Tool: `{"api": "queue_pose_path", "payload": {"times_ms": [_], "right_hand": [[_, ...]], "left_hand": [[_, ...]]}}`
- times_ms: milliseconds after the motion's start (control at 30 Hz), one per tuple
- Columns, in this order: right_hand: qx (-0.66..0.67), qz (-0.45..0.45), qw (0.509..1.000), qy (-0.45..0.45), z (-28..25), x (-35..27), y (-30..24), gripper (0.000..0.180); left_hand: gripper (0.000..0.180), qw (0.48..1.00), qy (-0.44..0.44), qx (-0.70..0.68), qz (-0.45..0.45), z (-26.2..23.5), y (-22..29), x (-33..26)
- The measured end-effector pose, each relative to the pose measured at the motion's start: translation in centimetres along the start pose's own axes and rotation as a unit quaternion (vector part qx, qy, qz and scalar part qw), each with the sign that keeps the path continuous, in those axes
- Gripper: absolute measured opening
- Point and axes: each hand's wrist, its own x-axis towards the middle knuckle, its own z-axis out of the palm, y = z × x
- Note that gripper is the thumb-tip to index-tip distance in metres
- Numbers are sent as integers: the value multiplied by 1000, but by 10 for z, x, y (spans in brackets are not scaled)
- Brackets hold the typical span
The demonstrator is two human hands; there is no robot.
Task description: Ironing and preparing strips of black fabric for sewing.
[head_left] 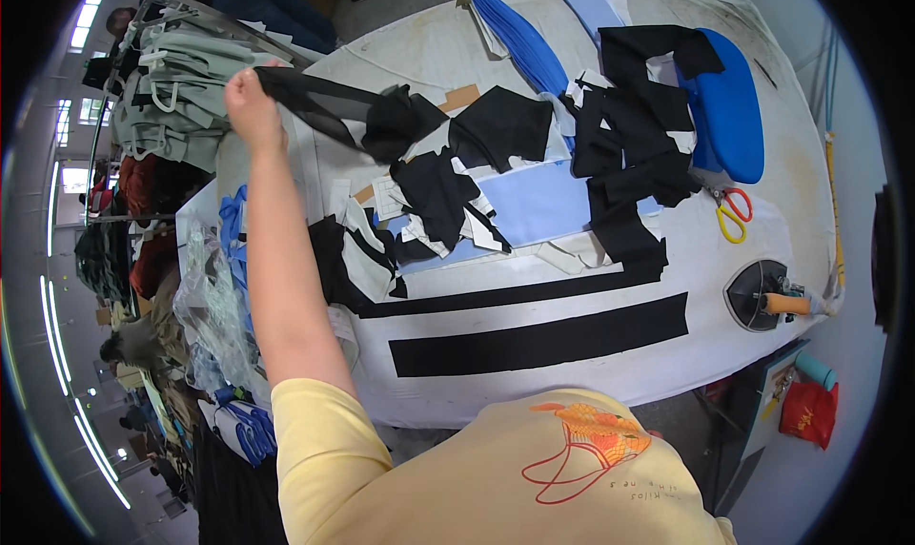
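My left hand (254, 106) is stretched out to the far left of the table, fingers closed on the end of a thin black fabric strip (329, 104). The strip runs slack to the right, where it bunches up beside a black fabric piece (502, 125). More black cut pieces (437, 200) lie in a loose heap with white scraps over light blue cloth (538, 205). Nearest to me, a wide black strip (538, 336) lies flat, with a narrower black strip (515, 292) just beyond it. My right hand is out of the picture.
An iron (758, 297) with a wooden handle rests at the table's right. Red-and-yellow-handled scissors (732, 215) lie near a blue padded board (729, 106). Pale green garments (181, 82) hang on a rack at the left, above clear plastic bags (212, 307).
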Motion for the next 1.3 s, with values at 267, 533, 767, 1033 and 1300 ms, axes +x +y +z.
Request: {"api": "queue_pose_path", "payload": {"times_ms": [267, 533, 767, 1033, 1300], "right_hand": [[-290, -341, 890, 87, 42, -114, -238, 16], [-53, -616, 776, -127, 140, -199, -468, 17], [-65, -527, 774, -345, 219, -243, -534, 81], [39, -411, 742, -528, 270, -268, -509, 77], [58, -270, 752, -598, 281, -282, -500, 30]], "left_hand": [[18, 853, -51, 436, 281, 15, 119, -43], [9, 820, -161, 445, 323, 49, 235, -156], [20, 961, -166, 218, 43, 43, 288, -194], [23, 982, -142, -41, -119, 31, 296, -218], [23, 961, -18, -154, -229, -1, 293, -228]]}}
